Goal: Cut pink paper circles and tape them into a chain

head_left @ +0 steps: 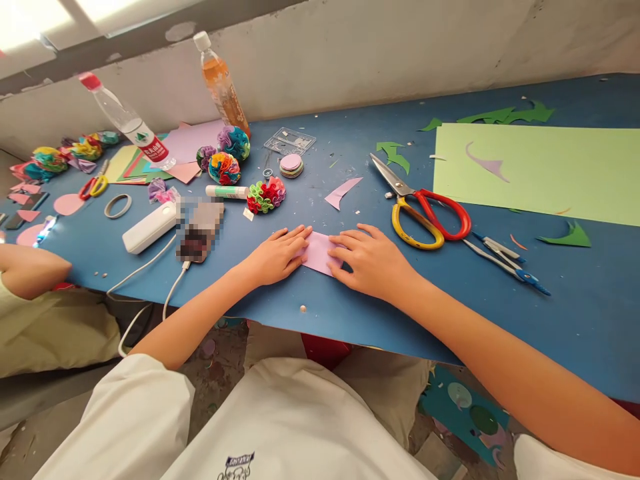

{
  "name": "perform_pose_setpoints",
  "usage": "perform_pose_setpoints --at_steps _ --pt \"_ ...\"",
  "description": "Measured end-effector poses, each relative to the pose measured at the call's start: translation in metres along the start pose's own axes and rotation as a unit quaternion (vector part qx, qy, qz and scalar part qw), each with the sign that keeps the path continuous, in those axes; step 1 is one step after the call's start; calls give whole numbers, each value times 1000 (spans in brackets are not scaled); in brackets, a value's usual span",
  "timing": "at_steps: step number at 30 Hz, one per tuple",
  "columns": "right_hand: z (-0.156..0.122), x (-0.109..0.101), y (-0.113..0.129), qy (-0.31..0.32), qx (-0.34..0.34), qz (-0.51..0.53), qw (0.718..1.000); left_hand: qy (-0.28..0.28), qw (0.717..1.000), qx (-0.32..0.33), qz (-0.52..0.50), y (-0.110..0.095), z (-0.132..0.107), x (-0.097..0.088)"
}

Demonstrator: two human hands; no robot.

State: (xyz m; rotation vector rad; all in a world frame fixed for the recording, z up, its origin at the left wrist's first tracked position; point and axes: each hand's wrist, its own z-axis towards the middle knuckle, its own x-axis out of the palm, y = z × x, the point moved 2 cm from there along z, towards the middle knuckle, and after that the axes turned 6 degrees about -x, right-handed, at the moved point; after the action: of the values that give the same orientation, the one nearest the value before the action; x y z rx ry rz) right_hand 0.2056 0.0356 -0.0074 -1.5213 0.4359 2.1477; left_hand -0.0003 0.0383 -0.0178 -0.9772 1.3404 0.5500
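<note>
Pressing flat on a small pale lilac rectangle of paper (pixel 319 252), the left hand (pixel 277 257) and the right hand (pixel 373 261) lie palm down at the centre of the frame, fingers stretched out and slightly fanned, pinching nothing; the left fingertips cover the paper's left edge and the right fingers its right edge, with a strip of paper showing between them. This paper lies on the blue tabletop (pixel 575 313), near its front edge. Right of the hands, apart from them, rest large scissors with one red and one yellow handle loop (pixel 425 210), blades pointing to the upper left, and just beyond them a metal drawing compass with a blue tip (pixel 505 257). A big light green sheet of paper (pixel 540 173) fills the upper right. Above the left hand sit a red and green ruffled paper ball (pixel 266 195) and a white glue stick (pixel 227 192); farther left lie a white power bank (pixel 150 227) and a blurred phone (pixel 200 230). At the left edge another person's bare forearm (pixel 30 270) rests on the table
</note>
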Motion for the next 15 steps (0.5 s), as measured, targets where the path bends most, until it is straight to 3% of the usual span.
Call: perform_pose_setpoints --at_steps 6,12,15 --pt "21 26 20 39 22 1 999 15 998 -24 -51 1 2 -5" --pt "-10 25 0 88 39 19 995 5 985 -47 -164 13 5 -7" --pt "-24 19 -3 86 65 7 994 -31 976 -59 -208 19 6 -4"
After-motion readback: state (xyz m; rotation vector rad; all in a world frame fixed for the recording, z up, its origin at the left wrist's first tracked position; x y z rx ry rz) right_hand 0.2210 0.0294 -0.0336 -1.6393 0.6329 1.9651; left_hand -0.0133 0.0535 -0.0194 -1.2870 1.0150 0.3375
